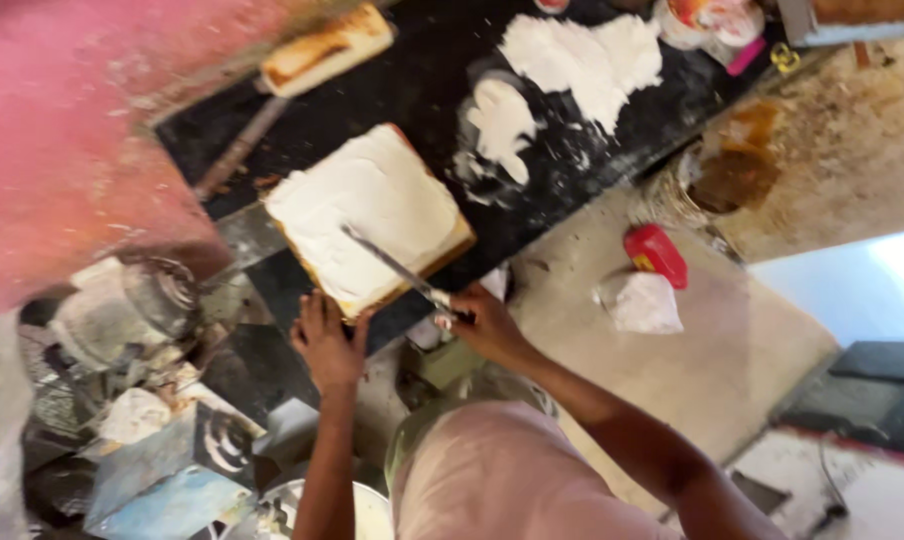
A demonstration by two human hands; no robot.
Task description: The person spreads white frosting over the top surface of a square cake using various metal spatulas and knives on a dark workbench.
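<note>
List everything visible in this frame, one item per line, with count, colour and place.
Square cake slab coated with white cream: one, white over brown, centre of the black counter.
Long metal spatula: one, silver, blade lying on the cream.
Heaps of white cream: two, white, on the counter's upper right.
Long loaf-shaped cake piece: one, brown and cream, top left.
Red container: one, on the floor at right.
Crumpled white bag: one, beside the container.
Left hand: at the slab's near edge.
Right hand: gripping the spatula's handle.

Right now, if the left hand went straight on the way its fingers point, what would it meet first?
The left hand already touches the near edge of the white-frosted square cake; going on, it would press into that cake.
</note>
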